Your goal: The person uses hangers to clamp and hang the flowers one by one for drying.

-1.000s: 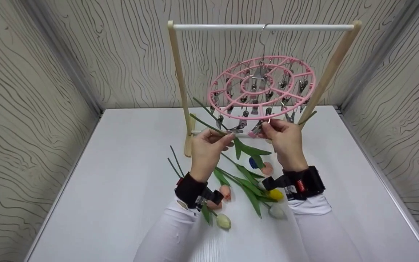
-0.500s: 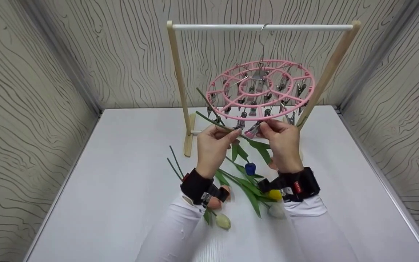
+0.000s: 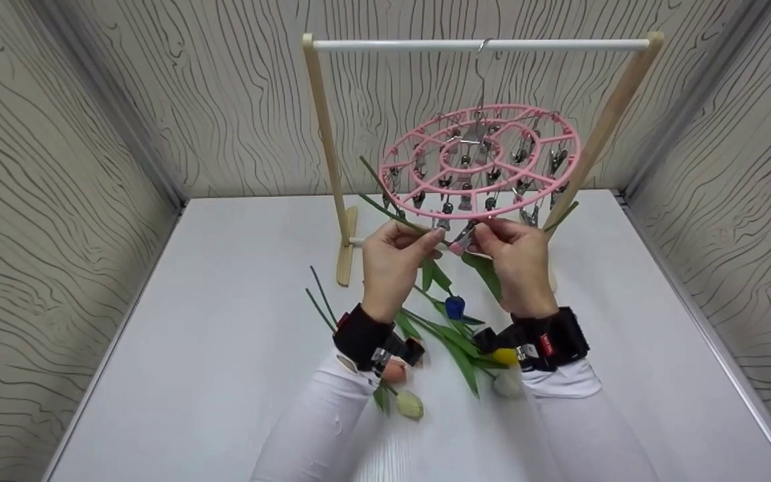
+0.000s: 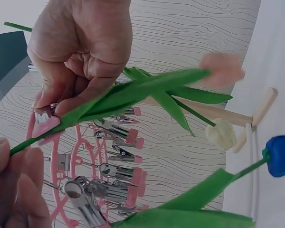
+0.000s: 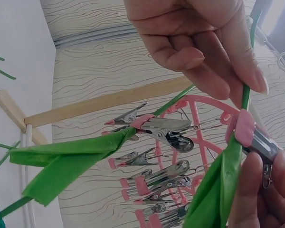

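Note:
My left hand (image 3: 389, 268) pinches the green stem of an artificial tulip, its peach bloom (image 4: 221, 70) pointing away in the left wrist view. With thumb and fingers my right hand (image 3: 525, 268) pinches a metal clip (image 3: 464, 235) on the front of the round pink clip hanger (image 3: 456, 216). That clip's pink tips (image 5: 244, 128) lie around the stem just above the leaves. Beside it, a blue tulip (image 3: 454, 307) hangs head down from another clip (image 5: 168, 126). A white tulip (image 4: 222, 134) hangs farther behind. My right hand hides part of the held tulip in the head view.
The hanger hooks over the white bar (image 3: 412, 45) of a wooden rack (image 3: 325, 134). Below my hands, several loose tulips lie on the white table (image 3: 225, 335), including a cream one (image 3: 409, 405) and a yellow one (image 3: 504, 356). Patterned walls enclose the back and sides.
My left hand has moved right and slightly up, bringing the stem to the clip in my right hand. The blue tulip shows more fully, and the hanger has swayed slightly.

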Tool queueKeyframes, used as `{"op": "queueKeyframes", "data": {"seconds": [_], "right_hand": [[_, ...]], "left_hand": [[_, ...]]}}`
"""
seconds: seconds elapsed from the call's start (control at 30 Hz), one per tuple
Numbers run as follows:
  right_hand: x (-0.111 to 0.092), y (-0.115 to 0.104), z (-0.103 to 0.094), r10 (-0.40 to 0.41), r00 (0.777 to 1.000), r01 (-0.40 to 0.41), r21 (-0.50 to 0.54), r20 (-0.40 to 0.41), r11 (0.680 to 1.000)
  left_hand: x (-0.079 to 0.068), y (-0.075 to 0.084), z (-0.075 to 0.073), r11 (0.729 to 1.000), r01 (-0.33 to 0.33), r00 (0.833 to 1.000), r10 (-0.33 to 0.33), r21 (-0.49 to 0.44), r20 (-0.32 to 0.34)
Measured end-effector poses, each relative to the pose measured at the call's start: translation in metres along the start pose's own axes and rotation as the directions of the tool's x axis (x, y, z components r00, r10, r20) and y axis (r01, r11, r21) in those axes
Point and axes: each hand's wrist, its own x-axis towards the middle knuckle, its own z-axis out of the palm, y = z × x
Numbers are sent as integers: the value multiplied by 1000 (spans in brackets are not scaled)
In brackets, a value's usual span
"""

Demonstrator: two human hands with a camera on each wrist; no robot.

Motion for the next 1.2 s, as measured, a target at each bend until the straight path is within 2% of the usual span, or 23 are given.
{"op": "queueKeyframes", "data": {"seconds": [0.4,0.53,0.63,0.7,0.83,0.93,1.07,1.13,1.2], "right_hand": [[3,0,-8,10,994,-2,-74,108,997],[1,0,-12,-6,989,25,-128,145,991],[-3,2,-12,-46,988,75,-201,146,977],[-8,4,-11,-100,987,132,-265,129,955],[-24,14,-9,-219,971,238,-388,95,890],[-38,25,-12,-289,952,305,-442,106,843],[-52,47,-23,-380,914,400,-488,144,776],[-57,58,-29,-409,900,426,-511,153,747],[-62,67,-35,-418,896,430,-535,151,727]], "left_hand": [[2,-1,0,1000,19,1000,-18,-15,19],[5,-5,-2,1000,-7,1000,8,-4,19],[8,-7,-4,999,-44,999,44,9,11],[11,-9,-6,998,-64,998,64,27,-1],[16,-11,-9,995,-74,997,75,72,-21],[19,-14,-11,991,-75,996,79,112,-32],[26,-18,-13,983,-72,996,80,169,-40],[29,-21,-15,980,-73,996,82,183,-41],[33,-24,-17,976,-86,994,97,200,-45]]}}
